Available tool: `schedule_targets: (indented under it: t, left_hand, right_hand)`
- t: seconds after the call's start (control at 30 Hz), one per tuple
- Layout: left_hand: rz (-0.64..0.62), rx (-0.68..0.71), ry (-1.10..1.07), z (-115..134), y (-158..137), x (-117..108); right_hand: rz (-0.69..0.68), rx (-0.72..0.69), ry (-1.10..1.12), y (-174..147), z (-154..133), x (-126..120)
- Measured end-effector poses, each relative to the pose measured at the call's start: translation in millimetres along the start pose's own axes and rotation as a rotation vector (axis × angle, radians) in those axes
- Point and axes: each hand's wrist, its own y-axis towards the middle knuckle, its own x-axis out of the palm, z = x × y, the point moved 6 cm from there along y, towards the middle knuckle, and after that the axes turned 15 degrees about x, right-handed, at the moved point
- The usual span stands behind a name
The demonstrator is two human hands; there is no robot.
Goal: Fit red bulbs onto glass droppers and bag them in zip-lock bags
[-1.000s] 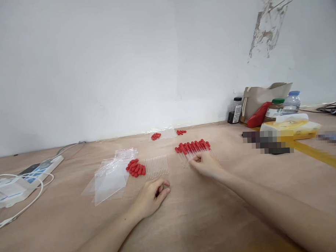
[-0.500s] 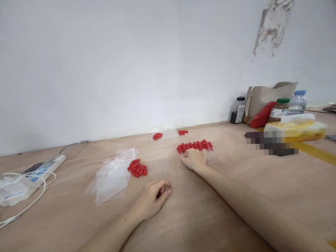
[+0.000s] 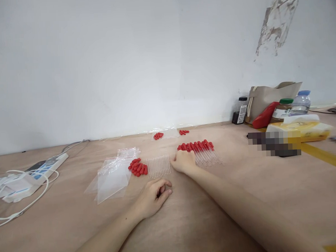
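My right hand (image 3: 184,161) is at the left end of a row of glass droppers with red rubber bulbs (image 3: 199,145), its thumb side close to a set of bare glass tubes (image 3: 159,166). The back of this hand hides most of its fingers, so I cannot see whether they hold anything. Nearer to me, my left hand (image 3: 155,198) rests on the table with fingers loosely curled and thumb apart, holding nothing visible. Just left of the bare tubes lies a pile of loose red rubber bulbs (image 3: 138,168).
Clear zip bags (image 3: 112,181) lie left of the bulbs. By the wall are plastic bags with red bulbs (image 3: 158,136). A white power strip (image 3: 34,182) with cables is at left. Tissues (image 3: 297,130), bottles (image 3: 240,110) and a grey bag (image 3: 271,96) stand at right.
My right hand has moved left along the dropper row, towards the bare glass tubes, uncovering more of the droppers. The left hand stays in place. The view has shifted slightly.
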Motion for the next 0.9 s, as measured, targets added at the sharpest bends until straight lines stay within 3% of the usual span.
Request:
schedule_targets:
  t: [0.2,0.53,0.73,0.9]
  left_hand:
    - [0.003,-0.013,-0.008,1,0,-1]
    - [0.004,0.026,0.055,1,1,-4]
    - [0.108,0.061,0.44,-29,-5,-41]
    - [0.072,0.077,0.668,-51,-8,-55]
  right_hand:
    - [-0.105,0.068,-0.004,10,-17,10]
    - [-0.19,0.113,0.022,13,-20,16]
    - [-0.124,0.071,0.048,8,-7,-3]
    - [0.067,-0.04,0.155,-17,35,-36]
